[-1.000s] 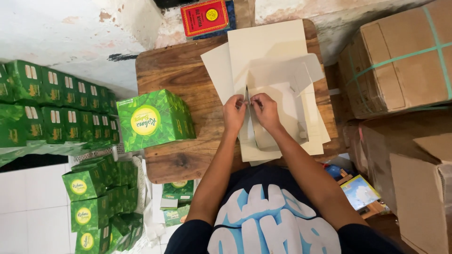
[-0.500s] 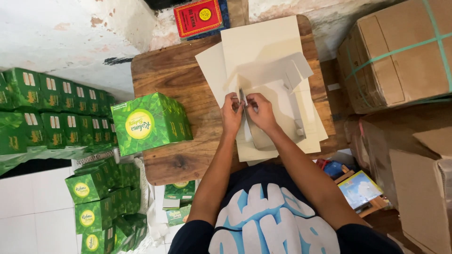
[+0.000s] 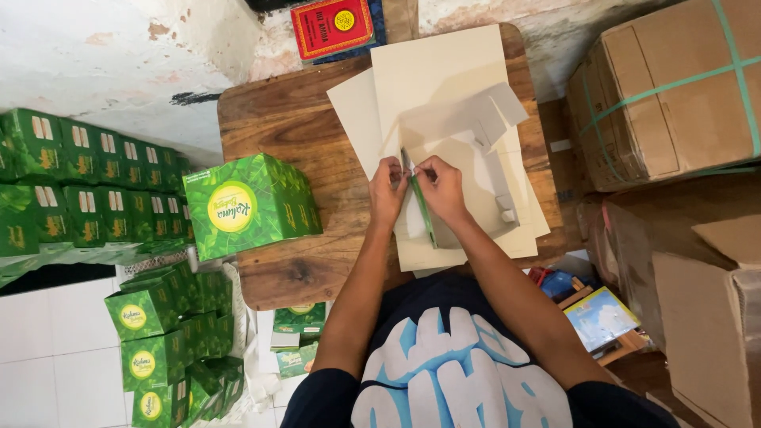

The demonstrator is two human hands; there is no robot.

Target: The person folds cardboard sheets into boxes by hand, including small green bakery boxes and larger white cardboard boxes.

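Flat carton blank (image 3: 464,170) pinched between both hands.

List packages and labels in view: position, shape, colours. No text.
Green carton: on table, cube, yellow round label.
Stacked green cartons: left, against wall.
Red packet: table's far edge, flat, yellow emblem.
Brown box: right, green straps.
Unfolded carton blank: cream, at both hands.

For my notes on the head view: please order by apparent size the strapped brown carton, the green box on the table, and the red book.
1. strapped brown carton, cut by the frame edge
2. green box
3. red book, partly cropped
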